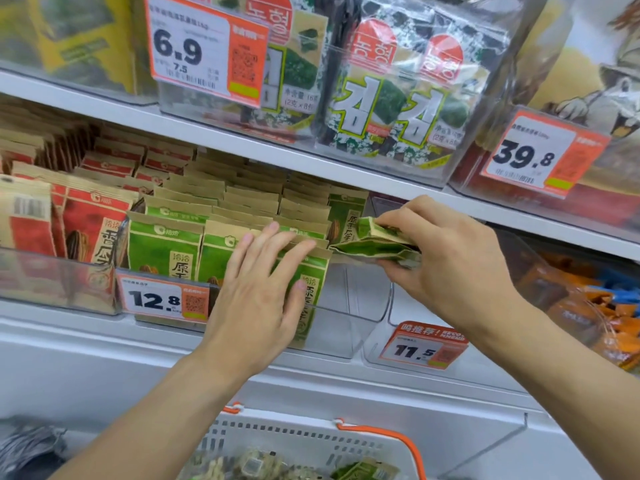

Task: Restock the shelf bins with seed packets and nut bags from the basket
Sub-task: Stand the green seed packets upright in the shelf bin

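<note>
Right hand point(450, 251) around green packets point(374, 245)

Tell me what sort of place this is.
Most likely a grocery or convenience store aisle: clear shelf bins packed with green seed packets, orange price tags clipped to the fronts, and a shopping basket below.

**Hidden, cropped and unreadable parts**

The lower part of the green packets point(166, 251) is covered by the 12.8 price tag point(162, 299) and by the left hand point(256, 292). The basket point(298, 441) is cut off by the bottom edge, so its contents are only partly seen and stay blurred. The far end of the folded packets point(374, 244) is concealed inside the right hand point(446, 251). Small print on the tags cannot be read
</note>
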Available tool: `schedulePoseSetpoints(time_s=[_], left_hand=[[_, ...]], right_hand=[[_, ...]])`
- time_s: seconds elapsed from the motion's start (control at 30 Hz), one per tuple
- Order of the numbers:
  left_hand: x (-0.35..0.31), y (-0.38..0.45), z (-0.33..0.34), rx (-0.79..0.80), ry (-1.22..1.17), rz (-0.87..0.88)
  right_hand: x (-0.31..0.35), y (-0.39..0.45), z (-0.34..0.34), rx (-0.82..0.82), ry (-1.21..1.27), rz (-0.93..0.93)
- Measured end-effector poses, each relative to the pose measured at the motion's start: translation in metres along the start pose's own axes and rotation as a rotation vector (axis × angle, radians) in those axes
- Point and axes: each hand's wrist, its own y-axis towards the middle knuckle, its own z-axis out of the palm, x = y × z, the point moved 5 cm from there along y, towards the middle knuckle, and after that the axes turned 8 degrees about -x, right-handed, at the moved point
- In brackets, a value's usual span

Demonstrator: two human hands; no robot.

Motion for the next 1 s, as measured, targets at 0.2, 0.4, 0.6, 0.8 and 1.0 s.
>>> schedulePoseSetpoints(time_s=[0.2,0.4,0.6,0.8,1.0], left_hand=[[0.002,-0.001,-0.003,0.018,0.006,0.025],[0.002,-0.001,-0.002,0.026,-0.001,0.012],[0.003,-0.001,-0.003,0.028,-0.002,0.023],[0.003,0.0,-0.001,0.022,-0.007,0.005],[0.004,-0.001,-0.001,0.021,-0.02,0.002]], right_hand=[[0.012,0.002,-0.013,-0.051,-0.058,-0.071],[0.0,-0.001,0.02,0.021,0.083,0.032],[-0.021,-0.003,0.055,0.094,0.252,0.327],[-0.028,0.003,0.089,0.248,0.172,0.399],[-0.038,0.015,0.124,0.519,0.06,0.336]])
